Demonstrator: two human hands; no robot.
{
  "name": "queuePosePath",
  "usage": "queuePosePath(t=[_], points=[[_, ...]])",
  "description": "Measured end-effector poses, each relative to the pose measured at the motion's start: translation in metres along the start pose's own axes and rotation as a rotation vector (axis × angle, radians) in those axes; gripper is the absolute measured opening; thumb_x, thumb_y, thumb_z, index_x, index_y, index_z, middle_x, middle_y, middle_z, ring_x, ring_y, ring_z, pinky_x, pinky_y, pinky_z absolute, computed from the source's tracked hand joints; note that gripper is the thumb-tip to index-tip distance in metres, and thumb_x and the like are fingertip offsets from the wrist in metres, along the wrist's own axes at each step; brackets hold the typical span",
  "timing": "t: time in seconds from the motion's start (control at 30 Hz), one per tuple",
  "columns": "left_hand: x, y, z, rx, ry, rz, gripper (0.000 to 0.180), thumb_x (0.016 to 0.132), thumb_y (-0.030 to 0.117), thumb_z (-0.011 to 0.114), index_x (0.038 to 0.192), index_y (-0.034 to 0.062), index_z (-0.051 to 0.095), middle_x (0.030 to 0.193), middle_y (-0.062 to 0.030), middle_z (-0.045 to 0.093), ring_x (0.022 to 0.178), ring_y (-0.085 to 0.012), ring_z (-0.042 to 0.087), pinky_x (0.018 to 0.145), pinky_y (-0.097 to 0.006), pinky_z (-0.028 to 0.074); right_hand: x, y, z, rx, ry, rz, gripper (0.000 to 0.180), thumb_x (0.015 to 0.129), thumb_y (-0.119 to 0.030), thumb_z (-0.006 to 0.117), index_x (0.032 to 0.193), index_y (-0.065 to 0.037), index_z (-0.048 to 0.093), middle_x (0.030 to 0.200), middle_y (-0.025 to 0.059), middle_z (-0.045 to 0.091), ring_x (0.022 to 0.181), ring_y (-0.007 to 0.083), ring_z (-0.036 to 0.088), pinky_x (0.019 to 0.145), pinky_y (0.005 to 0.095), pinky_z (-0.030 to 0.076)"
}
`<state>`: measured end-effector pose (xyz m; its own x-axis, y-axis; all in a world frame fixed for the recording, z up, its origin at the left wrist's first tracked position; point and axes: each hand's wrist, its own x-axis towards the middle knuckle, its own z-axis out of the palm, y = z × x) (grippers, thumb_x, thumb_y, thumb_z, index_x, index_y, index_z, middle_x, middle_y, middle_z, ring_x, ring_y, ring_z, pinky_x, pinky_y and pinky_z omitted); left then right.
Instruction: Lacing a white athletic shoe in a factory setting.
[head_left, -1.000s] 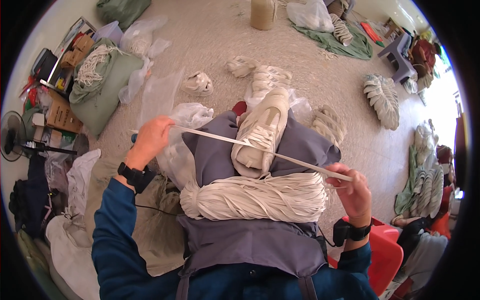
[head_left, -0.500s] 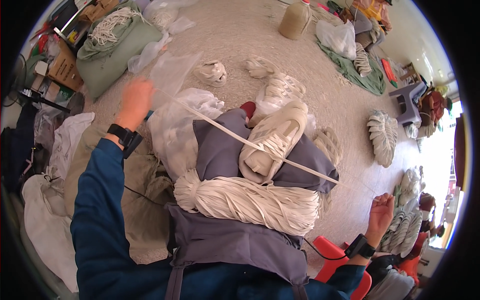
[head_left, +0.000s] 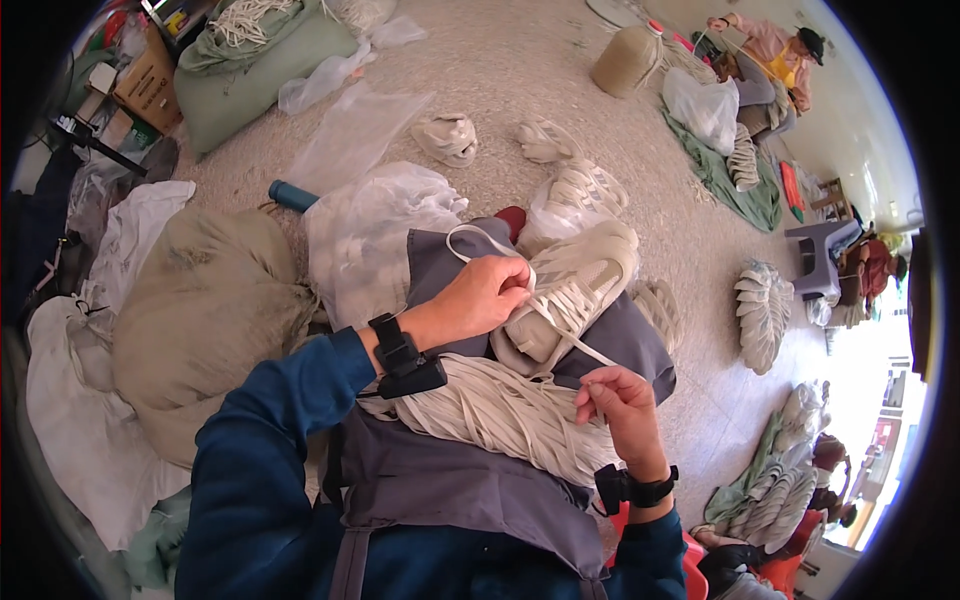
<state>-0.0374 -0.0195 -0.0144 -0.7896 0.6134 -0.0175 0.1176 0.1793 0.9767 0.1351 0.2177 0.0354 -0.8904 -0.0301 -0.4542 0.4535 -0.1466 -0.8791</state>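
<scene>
A cream lace-up shoe (head_left: 597,262) rests on my grey-clad lap, toe toward me, with laces threaded across its front. My left hand (head_left: 488,295) is closed on a pale flat shoelace at the shoe's left side; a loop of it curls up beyond the fingers. Another stretch of shoelace (head_left: 588,351) runs from the shoe's toe area to my right hand (head_left: 622,408), whose thumb and fingers pinch its end. Across my lap, below the shoe and partly under my left wrist, lies a thick bundle of cream laces (head_left: 490,410).
Loose shoes (head_left: 445,139) and a stack of shoes (head_left: 585,187) lie on the floor ahead, near a plastic bag (head_left: 375,215). At left slumps a tan sack (head_left: 210,320). Another shoe stack (head_left: 762,318) and a grey stool (head_left: 822,255) are at right. A co-worker (head_left: 775,65) sits far right.
Both hands have come inward from wide apart to beside the shoe. The shoelace, stretched taut across the shoe before, is now slack and looped on the left. The view has shifted slightly.
</scene>
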Motion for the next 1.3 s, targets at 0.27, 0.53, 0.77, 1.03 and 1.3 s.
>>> queuePosePath(t=[0.27,0.53,0.77,1.03,1.3], points=[[0.002,0.003,-0.002,-0.019,-0.046,-0.002,0.010,0.094,0.006,0.065,0.090,-0.0026,0.062,0.069,-0.0034,0.060,0.062,-0.0073,0.054,0.059,-0.030,0.046,0.008,0.008,0.018,-0.192,0.159,-0.091,0.014,0.103,-0.005,0.057,0.110,0.002,0.067,0.082,0.0048,0.068,0.063,0.0091,0.060,0.061,0.0231,0.050],[-0.001,0.003,0.009,0.295,0.052,0.168,0.010,0.091,0.011,0.067,0.091,0.0007,0.067,0.086,-0.0152,0.067,0.078,-0.0361,0.065,0.069,-0.040,0.051,0.022,0.014,0.013,-0.700,0.266,-0.379,0.006,0.093,0.004,0.063,0.099,0.002,0.065,0.086,0.0104,0.067,0.068,0.0157,0.063,0.064,0.0282,0.050],[-0.011,0.013,0.004,0.766,-0.021,0.237,0.013,0.095,0.018,0.063,0.093,0.0053,0.066,0.087,-0.0123,0.065,0.081,-0.0353,0.067,0.068,-0.044,0.053,0.033,0.011,0.012,-0.800,0.336,-0.540,0.005,0.087,0.004,0.068,0.092,0.003,0.068,0.082,0.0136,0.062,0.070,0.0265,0.062,0.063,0.0341,0.048],[-0.031,0.045,0.018,0.879,-0.125,0.202,0.018,0.093,0.018,0.068,0.096,0.0008,0.062,0.081,-0.0148,0.064,0.077,-0.0365,0.067,0.067,-0.044,0.052,0.038,0.017,0.008,-0.771,0.313,-0.524,0.005,0.085,-0.001,0.068,0.090,0.001,0.067,0.083,0.0155,0.062,0.077,0.0358,0.064,0.067,0.0416,0.050],[-0.024,0.022,0.059,0.306,-0.327,-0.004,0.027,0.094,0.005,0.061,0.120,-0.0044,0.059,0.092,-0.0212,0.071,0.081,-0.0348,0.071,0.071,-0.041,0.055,0.045,0.023,0.008,-0.795,0.293,-0.521,0.006,0.086,-0.005,0.066,0.086,0.001,0.066,0.084,0.0180,0.062,0.078,0.0401,0.062,0.069,0.0475,0.050]])
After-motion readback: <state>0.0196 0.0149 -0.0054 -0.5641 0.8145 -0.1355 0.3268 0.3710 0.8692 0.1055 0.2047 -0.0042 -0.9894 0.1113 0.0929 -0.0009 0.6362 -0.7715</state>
